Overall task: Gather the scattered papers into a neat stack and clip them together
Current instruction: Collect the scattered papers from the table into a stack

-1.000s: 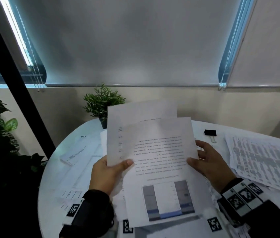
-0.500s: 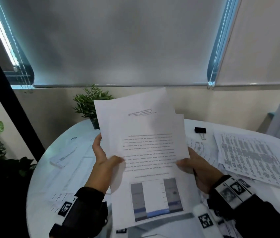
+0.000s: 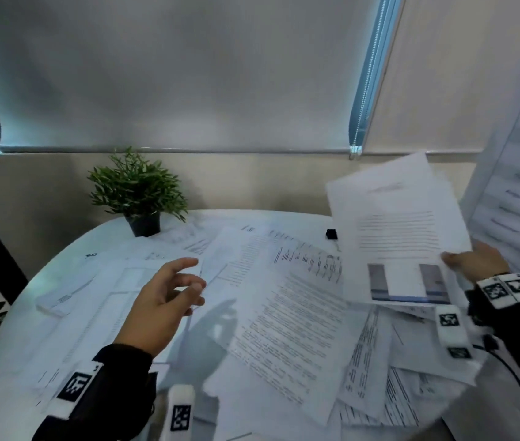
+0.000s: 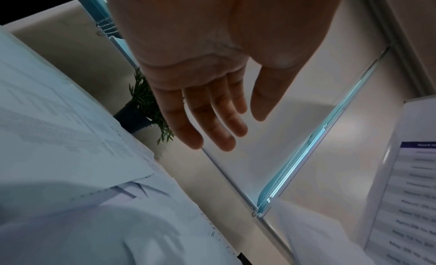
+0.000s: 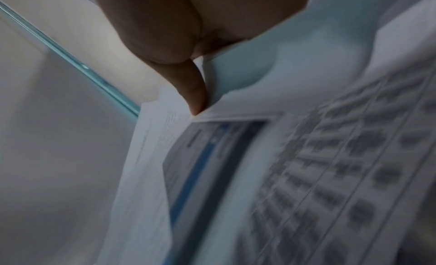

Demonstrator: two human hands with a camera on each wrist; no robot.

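Since 0.5 s ago, the held sheets (image 3: 398, 237) are let go by the left hand (image 3: 164, 300) and are carried to the right, well away from the potted plant (image 3: 137, 189). They are now pinched at their right edge by the right hand (image 3: 475, 261) alone, raised above the surface (image 3: 13, 329). The left hand is released, its fingers (image 4: 212, 120) loosely spread, grasping nothing, and is held over the scattered papers (image 3: 284, 329) to the near right of the plant. A black binder clip (image 3: 331, 233) is seen on the surface, right of the plant and just beside the held sheets' left edge.
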